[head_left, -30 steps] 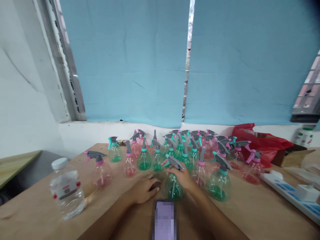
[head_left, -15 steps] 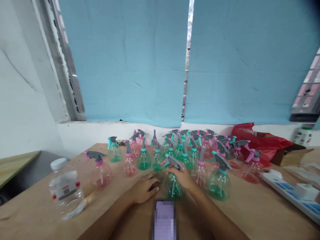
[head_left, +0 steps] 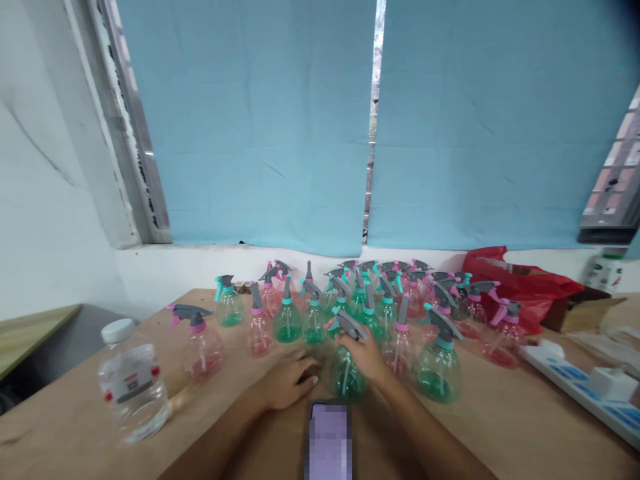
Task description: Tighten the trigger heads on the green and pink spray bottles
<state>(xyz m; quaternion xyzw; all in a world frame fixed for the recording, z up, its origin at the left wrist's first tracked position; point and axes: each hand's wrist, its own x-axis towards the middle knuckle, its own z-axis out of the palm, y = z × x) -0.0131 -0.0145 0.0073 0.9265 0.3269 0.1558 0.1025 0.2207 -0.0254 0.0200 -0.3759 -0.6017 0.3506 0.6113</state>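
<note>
My right hand (head_left: 367, 353) is wrapped round the neck and grey spray head of a green spray bottle (head_left: 347, 377), which stands upright on the table with some liquid in it. My left hand (head_left: 291, 381) rests on the table just left of that bottle, fingers spread and nothing in them. A phone (head_left: 330, 440) with a blurred screen lies below, between my forearms. Close by on the right is another green spray bottle (head_left: 439, 370), and a pink spray bottle (head_left: 399, 350) stands partly behind my right hand.
Several more green and pink spray bottles crowd the back of the wooden table (head_left: 240, 427). A clear water bottle (head_left: 134, 383) stands at the left, a pink spray bottle (head_left: 201, 350) beyond it. At the right are a white power strip (head_left: 575, 380), a red plastic bag (head_left: 520, 287) and a cardboard box (head_left: 590, 313).
Almost nothing differs. The view has shifted very slightly; both hands and the held spray bottle keep their places.
</note>
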